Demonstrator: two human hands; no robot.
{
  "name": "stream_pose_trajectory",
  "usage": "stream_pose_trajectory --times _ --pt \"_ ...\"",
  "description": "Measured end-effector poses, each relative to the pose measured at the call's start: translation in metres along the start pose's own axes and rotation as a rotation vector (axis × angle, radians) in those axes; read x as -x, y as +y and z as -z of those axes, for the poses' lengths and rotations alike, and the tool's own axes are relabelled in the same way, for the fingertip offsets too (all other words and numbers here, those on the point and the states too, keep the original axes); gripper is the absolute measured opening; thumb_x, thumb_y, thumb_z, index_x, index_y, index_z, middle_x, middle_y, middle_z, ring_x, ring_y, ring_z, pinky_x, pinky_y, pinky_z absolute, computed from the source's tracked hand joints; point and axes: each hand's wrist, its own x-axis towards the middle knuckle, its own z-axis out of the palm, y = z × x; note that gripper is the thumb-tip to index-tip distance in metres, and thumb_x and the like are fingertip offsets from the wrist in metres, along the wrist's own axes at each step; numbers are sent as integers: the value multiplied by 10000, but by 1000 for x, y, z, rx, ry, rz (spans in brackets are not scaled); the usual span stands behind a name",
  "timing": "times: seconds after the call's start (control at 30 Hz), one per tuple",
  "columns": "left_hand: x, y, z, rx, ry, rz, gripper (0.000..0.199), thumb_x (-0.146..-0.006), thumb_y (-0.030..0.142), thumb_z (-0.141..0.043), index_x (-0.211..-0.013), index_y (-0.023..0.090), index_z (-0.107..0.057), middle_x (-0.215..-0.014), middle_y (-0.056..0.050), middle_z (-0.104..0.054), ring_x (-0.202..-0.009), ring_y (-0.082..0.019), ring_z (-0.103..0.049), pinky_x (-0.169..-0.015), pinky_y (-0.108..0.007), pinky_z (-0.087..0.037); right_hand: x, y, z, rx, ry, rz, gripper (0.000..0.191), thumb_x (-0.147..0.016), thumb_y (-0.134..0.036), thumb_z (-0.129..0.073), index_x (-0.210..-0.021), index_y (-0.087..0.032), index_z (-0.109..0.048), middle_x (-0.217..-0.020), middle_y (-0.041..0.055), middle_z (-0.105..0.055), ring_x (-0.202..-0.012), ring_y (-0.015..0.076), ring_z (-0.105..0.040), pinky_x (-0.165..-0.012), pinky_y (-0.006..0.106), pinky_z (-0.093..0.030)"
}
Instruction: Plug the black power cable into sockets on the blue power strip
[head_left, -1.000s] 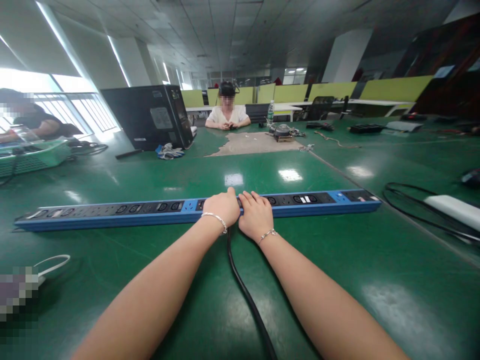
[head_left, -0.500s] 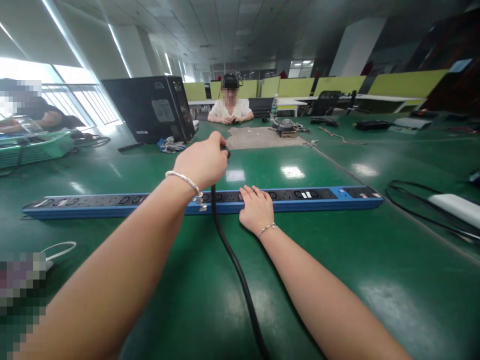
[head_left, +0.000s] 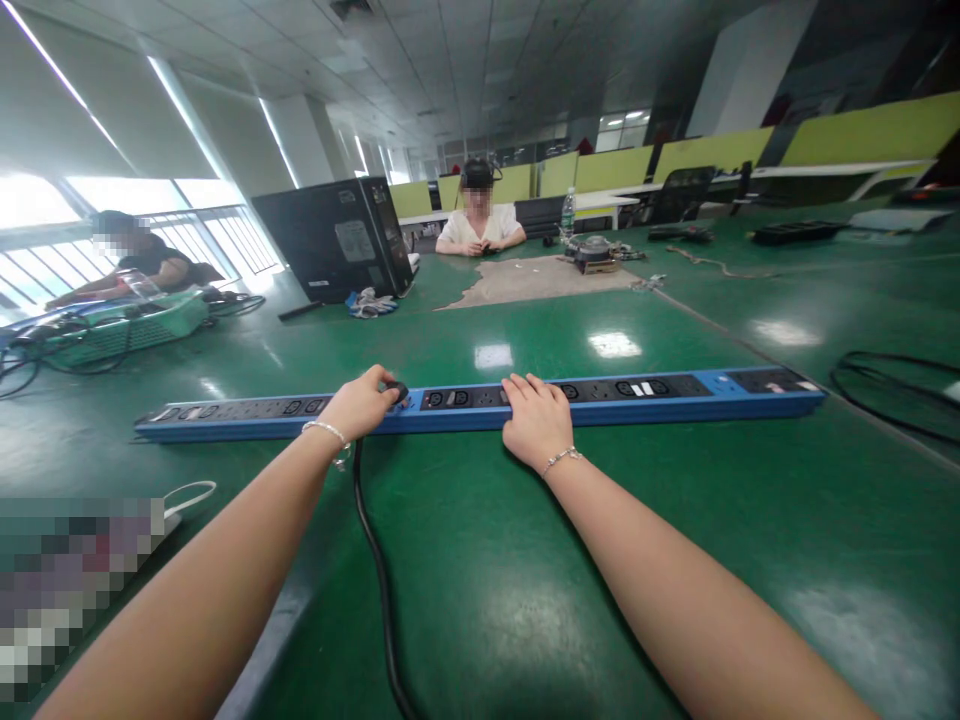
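Apparent step: positioning the plug (head_left: 399,392) at the power strip (head_left: 469,416), laid 9-to-3 o'clock on the counter (head_left: 480,580). Left hand (head_left: 360,408): fingers around plug. Right hand (head_left: 538,420): fingers across strip; grip unclear. Next move likely requires square alignment.

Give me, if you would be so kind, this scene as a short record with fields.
Left grip: closed on black plug at power strip; whether seated is hidden
Right grip: fingers laid over the power strip, right of the left grip
Power strip: long, blue, black sockets, lying across green table
Black cord: runs from the left grip toward the viewer
Far side: black computer case, gloves, bottle, seated person
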Motion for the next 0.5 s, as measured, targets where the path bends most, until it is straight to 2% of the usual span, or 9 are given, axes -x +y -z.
stream_pose_trajectory --times 0.2,0.37,0.5 --pt "-7 6 3 -66 -10 -19 314 -809 380 -431 -1044 202 -540 -977 -97 -680 -874 -229 -635 -735 -305 -448 0 0 0 -2 2 1 517 -760 -193 -433 -1268 -146 -514 -1335 51 -510 -1238 225 -386 -996 370 -223" --pt "-9 13 -4 -106 1 -37 294 -796 383 -439 -1006 203 -542 -1013 -109 -674 -944 -244 -623 -784 -318 -450 0 0 1 -9 1 -1 513 -762 -192 -434 -1267 -148 -513 -1337 59 -508 -1240 221 -385 -995 368 -226" --pt "-11 18 -8 -152 -8 -43 293 -791 368 -425 -1003 197 -531 -994 -124 -676 -929 -254 -630 -781 -328 -456 0 0 1 -9 2 2 515 -761 -191 -439 -1270 -147 -510 -1336 64 -508 -1243 218 -382 -997 368 -227"
